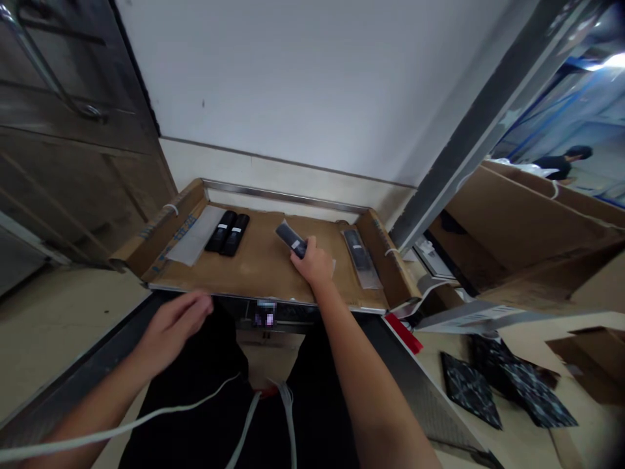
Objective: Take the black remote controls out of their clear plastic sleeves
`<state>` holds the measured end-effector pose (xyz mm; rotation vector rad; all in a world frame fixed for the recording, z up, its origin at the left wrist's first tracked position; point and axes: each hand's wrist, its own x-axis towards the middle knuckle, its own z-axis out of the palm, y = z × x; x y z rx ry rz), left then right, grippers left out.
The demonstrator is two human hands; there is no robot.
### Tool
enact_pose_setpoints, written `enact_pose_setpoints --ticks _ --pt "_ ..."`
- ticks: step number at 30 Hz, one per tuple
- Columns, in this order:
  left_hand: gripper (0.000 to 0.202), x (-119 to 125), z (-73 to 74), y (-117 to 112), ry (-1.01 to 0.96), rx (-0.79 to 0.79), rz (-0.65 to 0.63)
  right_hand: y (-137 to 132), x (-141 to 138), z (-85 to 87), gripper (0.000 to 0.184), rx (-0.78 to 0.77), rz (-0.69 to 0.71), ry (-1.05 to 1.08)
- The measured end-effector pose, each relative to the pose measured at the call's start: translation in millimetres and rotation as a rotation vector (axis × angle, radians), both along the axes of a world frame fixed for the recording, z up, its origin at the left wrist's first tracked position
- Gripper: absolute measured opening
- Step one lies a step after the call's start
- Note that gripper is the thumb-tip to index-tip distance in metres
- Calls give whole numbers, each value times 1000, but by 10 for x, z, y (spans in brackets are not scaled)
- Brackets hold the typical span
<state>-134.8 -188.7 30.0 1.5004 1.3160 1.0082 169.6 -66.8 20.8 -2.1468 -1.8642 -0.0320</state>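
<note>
My right hand reaches onto a cardboard-lined tray and grips a black remote-like bar in a clear sleeve, its far end pointing up-left. My left hand hovers near the tray's front metal edge, fingers loosely apart, holding nothing. Two black bars lie side by side at the tray's back left, next to a clear plastic bag. Another bagged black bar lies at the tray's right side.
A white wall stands behind the tray, a dark wooden door to the left. A metal post rises at right beside large cardboard boxes. Dark patterned panels lie on the floor at right. White cords hang over my dark lap.
</note>
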Motion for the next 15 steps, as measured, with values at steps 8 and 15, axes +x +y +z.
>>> enact_pose_setpoints --ticks 8,15 --pt "37 1362 -162 1521 -293 30 81 -50 80 -5 33 94 88 -11" --pt "51 1389 -247 1664 -256 97 -18 -57 72 -2 36 48 194 -25"
